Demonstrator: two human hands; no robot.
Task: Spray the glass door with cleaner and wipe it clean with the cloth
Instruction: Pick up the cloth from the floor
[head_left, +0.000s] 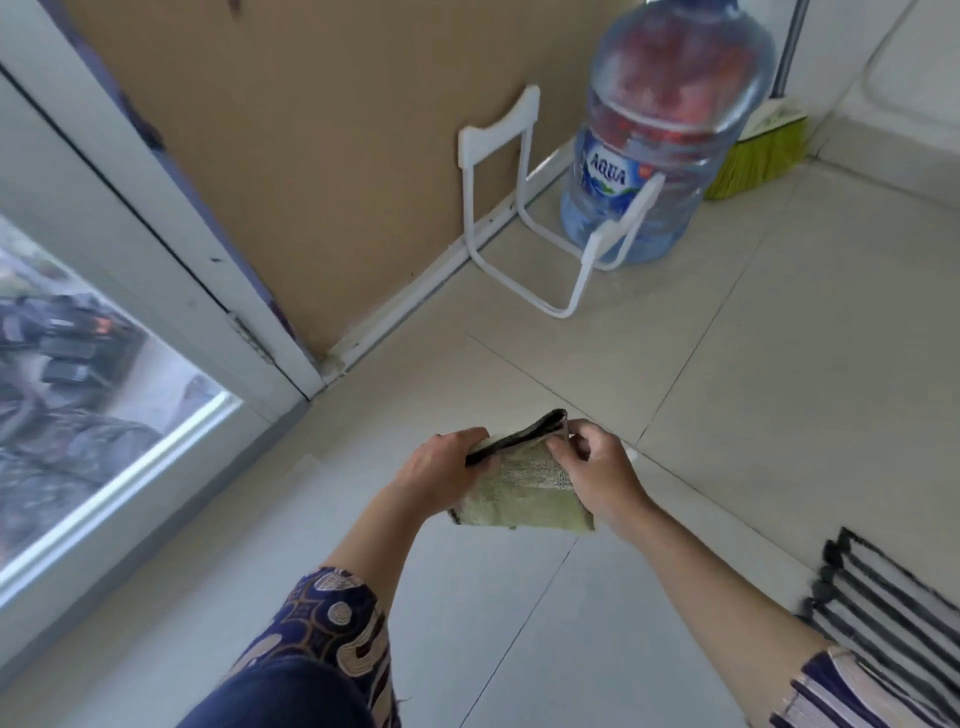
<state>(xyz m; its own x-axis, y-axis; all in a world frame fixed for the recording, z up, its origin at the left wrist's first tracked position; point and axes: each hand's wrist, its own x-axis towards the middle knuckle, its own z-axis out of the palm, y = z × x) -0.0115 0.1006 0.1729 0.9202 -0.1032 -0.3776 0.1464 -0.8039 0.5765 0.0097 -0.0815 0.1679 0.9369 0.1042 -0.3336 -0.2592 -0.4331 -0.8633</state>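
Note:
A folded pale green cloth (524, 488) with a dark edge is held between both my hands over the tiled floor. My left hand (441, 467) grips its left end, and my right hand (602, 467) pinches its upper right corner. The glass door (78, 395) with its white frame is at the left, its pane showing dark shapes outside. No spray bottle is in view.
A large blue water jug (665, 135) stands by the tan wall, with a white wire stand (524, 228) in front of it. A green broom (763, 156) leans in the back corner. A striped mat (893, 613) lies at the lower right.

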